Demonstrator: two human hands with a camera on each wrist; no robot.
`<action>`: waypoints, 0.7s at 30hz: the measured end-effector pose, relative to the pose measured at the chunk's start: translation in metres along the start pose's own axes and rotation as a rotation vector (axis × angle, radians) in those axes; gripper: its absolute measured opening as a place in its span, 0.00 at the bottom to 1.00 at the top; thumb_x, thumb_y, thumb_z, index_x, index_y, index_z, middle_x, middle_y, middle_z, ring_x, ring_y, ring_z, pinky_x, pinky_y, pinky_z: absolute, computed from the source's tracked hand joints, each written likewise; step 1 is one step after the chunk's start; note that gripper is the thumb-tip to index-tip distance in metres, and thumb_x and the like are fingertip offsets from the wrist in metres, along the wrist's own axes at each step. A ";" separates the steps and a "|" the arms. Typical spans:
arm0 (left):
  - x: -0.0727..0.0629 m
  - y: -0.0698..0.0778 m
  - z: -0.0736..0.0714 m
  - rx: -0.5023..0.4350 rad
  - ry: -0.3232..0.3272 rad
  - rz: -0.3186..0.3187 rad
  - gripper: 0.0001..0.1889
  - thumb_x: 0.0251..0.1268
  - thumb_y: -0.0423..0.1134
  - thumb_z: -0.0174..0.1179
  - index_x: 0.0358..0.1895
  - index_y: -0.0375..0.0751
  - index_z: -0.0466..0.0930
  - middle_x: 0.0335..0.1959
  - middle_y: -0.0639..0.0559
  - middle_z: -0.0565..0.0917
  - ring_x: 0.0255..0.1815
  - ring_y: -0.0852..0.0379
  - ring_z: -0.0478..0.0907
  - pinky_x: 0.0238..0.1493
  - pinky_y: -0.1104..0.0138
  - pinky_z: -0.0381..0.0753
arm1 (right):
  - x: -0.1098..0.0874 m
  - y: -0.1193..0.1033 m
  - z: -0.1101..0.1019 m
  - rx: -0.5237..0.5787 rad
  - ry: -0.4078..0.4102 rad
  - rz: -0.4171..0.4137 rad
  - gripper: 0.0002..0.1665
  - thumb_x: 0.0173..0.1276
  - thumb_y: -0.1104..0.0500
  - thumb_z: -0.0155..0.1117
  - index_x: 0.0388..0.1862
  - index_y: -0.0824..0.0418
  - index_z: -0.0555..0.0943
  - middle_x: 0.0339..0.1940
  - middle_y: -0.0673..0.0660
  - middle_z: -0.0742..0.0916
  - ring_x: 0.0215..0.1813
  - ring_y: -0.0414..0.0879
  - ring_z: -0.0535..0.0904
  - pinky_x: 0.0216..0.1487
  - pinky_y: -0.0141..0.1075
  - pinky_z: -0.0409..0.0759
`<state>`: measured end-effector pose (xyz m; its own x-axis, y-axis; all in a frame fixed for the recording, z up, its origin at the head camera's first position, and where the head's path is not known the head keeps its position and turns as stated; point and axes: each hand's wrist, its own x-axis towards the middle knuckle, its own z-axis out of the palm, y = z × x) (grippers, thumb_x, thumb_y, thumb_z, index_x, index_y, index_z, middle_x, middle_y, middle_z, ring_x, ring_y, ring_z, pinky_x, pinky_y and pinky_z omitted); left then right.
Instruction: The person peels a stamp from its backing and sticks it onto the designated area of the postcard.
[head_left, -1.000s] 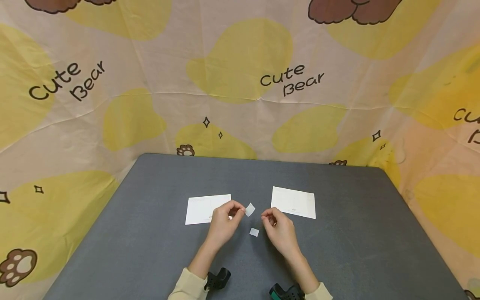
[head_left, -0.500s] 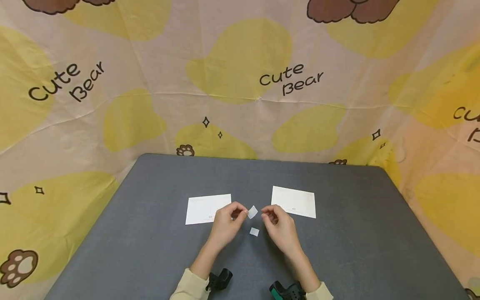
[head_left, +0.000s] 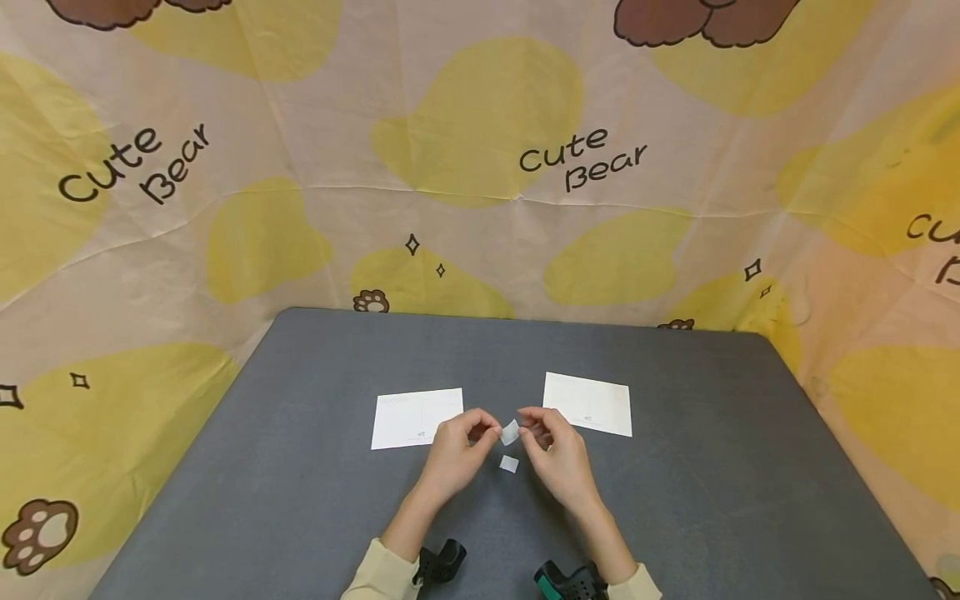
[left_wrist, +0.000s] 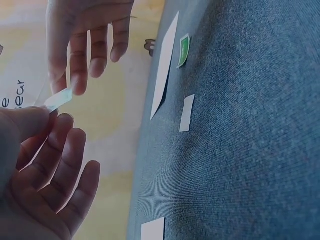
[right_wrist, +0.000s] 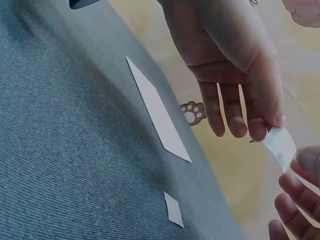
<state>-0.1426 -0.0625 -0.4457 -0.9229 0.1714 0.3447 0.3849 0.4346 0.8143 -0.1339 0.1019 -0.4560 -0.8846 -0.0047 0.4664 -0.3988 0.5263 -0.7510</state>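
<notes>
So the little pale piece [head_left: 510,432] is up in the air between the two hands, above the table, and looks kinda see-through and slightly curved from the right wrist cam. Left hand [head_left: 454,450] has one end pinched between thumb and index finger, other fingers loosely bent. Right hand [head_left: 561,467] has its fingertips right at the other end, but honestly can't tell if it's pinching or just touching. Just below that, a small white piece [head_left: 509,463] lies on the table. There's a green bit with a pale edge [left_wrist: 183,51] in the left wrist view too, no clue what it is. Further out, a white card [head_left: 408,417] lies past the left hand and another card [head_left: 596,404] past the right one, all on a dark gray table [head_left: 675,500] in front of a yellow-blotched "Cute Bear" backdrop [head_left: 480,125].
</notes>
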 end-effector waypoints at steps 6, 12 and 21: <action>-0.001 0.001 0.001 -0.009 -0.019 -0.001 0.04 0.57 0.32 0.61 0.27 0.44 0.81 0.23 0.58 0.81 0.26 0.67 0.76 0.32 0.72 0.79 | -0.002 -0.004 0.001 0.001 -0.012 0.014 0.12 0.55 0.68 0.66 0.38 0.58 0.81 0.32 0.47 0.82 0.32 0.37 0.77 0.32 0.34 0.78; -0.002 0.001 0.001 -0.009 -0.039 -0.005 0.04 0.58 0.32 0.61 0.28 0.44 0.81 0.24 0.58 0.81 0.27 0.66 0.77 0.32 0.72 0.79 | -0.002 -0.005 0.002 -0.015 0.002 0.013 0.09 0.56 0.68 0.66 0.34 0.57 0.81 0.29 0.46 0.81 0.30 0.36 0.75 0.31 0.34 0.78; -0.002 0.001 0.001 -0.008 -0.043 0.004 0.04 0.58 0.32 0.61 0.28 0.45 0.81 0.24 0.58 0.81 0.26 0.66 0.76 0.31 0.72 0.78 | -0.002 -0.004 0.001 -0.013 0.009 0.001 0.07 0.56 0.68 0.65 0.29 0.57 0.79 0.26 0.45 0.79 0.30 0.36 0.74 0.31 0.35 0.78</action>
<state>-0.1400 -0.0620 -0.4460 -0.9209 0.2112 0.3275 0.3883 0.4265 0.8169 -0.1305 0.0987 -0.4548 -0.8826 0.0028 0.4700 -0.3950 0.5376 -0.7449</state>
